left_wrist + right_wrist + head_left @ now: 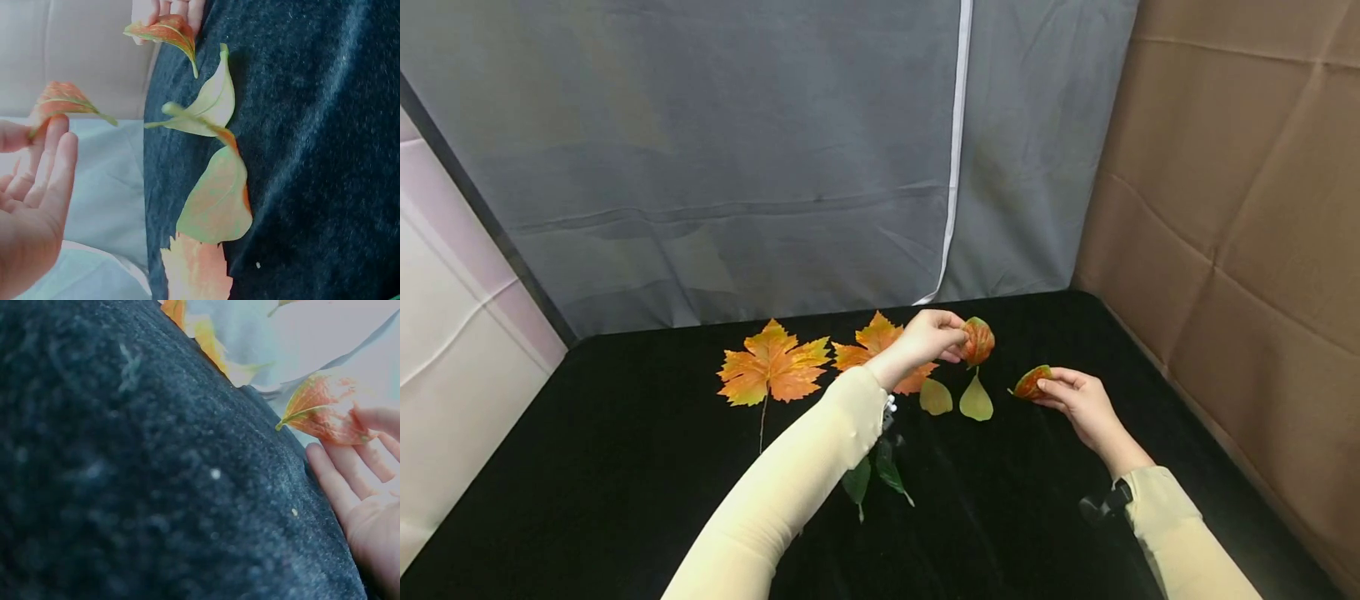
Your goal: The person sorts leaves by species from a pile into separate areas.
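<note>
Sleeve [797, 483], left hand [925, 337] pinching leaf [980, 340] — upright, right hand [1088, 412] pinching second leaf [1030, 381] — stem [1013, 392] left

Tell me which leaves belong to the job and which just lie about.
Probably in the job:
rounded reddish leaf, left hand
curled reddish leaf, right hand

Probably just lying about:
two jagged orange leaves
two rounded yellow-green leaves
two narrow dark green leaves

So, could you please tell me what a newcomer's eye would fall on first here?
Probably the leftmost orange maple leaf, spread bright on the black cloth, left of the left hand. Next would come the red-and-green leaf pinched in that hand and a similar leaf held in the right hand, farther right.
</note>
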Demonstrator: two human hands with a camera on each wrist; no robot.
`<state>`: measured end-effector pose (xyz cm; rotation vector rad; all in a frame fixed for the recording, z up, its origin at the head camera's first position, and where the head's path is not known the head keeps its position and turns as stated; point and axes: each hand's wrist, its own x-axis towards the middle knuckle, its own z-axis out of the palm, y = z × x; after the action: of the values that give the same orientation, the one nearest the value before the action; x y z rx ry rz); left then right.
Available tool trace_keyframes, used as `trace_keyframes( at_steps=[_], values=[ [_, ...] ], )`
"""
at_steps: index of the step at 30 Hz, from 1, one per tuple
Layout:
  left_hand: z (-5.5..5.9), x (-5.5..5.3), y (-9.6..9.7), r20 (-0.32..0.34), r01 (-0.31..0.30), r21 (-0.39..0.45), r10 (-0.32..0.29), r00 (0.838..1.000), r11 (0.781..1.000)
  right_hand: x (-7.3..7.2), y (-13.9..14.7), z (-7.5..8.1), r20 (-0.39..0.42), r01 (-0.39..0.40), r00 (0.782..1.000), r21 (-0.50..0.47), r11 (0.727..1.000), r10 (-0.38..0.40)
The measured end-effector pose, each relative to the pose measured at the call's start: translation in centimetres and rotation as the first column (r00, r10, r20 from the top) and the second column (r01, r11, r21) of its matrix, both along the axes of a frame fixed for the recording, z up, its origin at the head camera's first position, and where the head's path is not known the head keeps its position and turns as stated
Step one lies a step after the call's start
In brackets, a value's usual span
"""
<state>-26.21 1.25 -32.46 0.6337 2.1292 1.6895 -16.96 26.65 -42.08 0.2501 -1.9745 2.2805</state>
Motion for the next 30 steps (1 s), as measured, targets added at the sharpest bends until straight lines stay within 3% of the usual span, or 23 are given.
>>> trace_keyframes(
  at_steps=[11,17,26,30],
  values=[
    [-0.9,-1.0,0.4,0.024,0.008,0.172,-0.012,1.0,0.985,0.2,0.1,-0.7,0.014,0.007,1.0,0.033,0.999,-0.007],
    [-1.3,-1.3,0.3,-0.037,-0.009,0.158,0.015,0.999,0.987,0.1,0.2,-0.7,0.012,0.0,1.0,0.055,0.998,-0.001],
    [-1.4,-2.1,0.7,-0.045,-0.027,0.131,0.033,0.998,0.991,-0.1,0.4,-0.4,0.009,-0.008,1.0,0.082,0.997,0.007],
    [-1.4,-2.8,1.4,-0.083,-0.086,0.146,0.099,0.992,0.986,-0.1,0.2,-0.5,0.015,-0.005,1.0,0.087,0.996,0.003]
  ],
)
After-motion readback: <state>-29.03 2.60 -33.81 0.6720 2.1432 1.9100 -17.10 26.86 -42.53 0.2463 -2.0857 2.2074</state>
